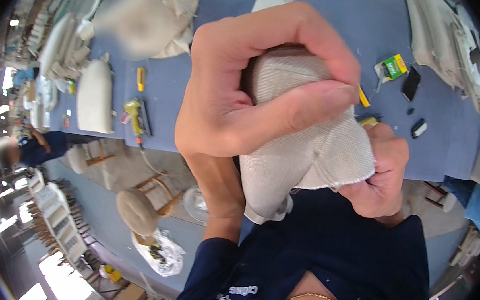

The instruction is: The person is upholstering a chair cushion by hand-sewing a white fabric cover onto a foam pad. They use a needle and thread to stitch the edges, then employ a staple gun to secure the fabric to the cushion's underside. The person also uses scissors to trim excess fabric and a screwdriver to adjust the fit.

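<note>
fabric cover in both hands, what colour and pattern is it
The fabric cover is pale beige-grey with a fine woven weave, clearest in the head view.

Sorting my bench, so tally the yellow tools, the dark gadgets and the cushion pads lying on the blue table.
Yellow tools: 2, staple gun and utility knife
Dark gadgets: 2, phone and small device
Cushion pads: 1, white pad
Total: 5

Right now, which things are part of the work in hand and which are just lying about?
In hand:
left hand
right hand
beige woven fabric cover, gripped by both

Lying about on the blue table:
yellow power tool
green and yellow box
black phone
white cushion
</note>
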Motion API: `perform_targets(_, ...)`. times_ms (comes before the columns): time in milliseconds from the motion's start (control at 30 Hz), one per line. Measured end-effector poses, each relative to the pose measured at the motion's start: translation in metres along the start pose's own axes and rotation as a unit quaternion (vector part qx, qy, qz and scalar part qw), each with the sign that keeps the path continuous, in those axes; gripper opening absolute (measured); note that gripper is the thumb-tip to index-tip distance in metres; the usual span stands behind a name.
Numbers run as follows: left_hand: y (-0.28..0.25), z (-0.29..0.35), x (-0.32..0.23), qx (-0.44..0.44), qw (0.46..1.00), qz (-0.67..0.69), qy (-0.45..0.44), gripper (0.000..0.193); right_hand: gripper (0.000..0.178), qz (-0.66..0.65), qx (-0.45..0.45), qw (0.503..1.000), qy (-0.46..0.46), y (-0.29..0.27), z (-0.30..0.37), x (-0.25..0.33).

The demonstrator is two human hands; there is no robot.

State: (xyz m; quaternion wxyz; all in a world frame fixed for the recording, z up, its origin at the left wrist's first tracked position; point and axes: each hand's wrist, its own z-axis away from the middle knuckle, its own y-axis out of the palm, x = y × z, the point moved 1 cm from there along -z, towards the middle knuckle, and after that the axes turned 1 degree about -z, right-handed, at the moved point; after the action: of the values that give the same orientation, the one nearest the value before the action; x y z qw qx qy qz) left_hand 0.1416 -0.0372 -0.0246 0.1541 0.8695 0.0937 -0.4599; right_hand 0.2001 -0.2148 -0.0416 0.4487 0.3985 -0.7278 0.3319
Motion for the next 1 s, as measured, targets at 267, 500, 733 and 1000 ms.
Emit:
perform_targets(267, -0.038, -0.028, -0.027, 0.179, 0.976, -0.122, -0.015, 0.019, 0.025, 0.058, 0.017, 0.998, -0.03, 0.002, -0.002, -0.012)
perform_targets(500, -0.043, -0.023, -0.006, 0.161, 0.987, -0.009, 0.023, 0.015, 0.029, 0.042, -0.06, 0.996, -0.058, 0.029, -0.002, -0.023)
perform_targets(733, -0.03, -0.019, -0.006, 0.138, 0.99, -0.005, 0.013, 0.013, 0.023, 0.03, -0.149, 0.986, -0.065, 0.044, 0.001, -0.023)
perform_targets(1000, -0.028, -0.016, -0.009, 0.082, 0.994, -0.074, 0.01, 0.018, 0.017, 0.084, -0.062, 0.994, -0.041, 0.02, -0.006, -0.011)
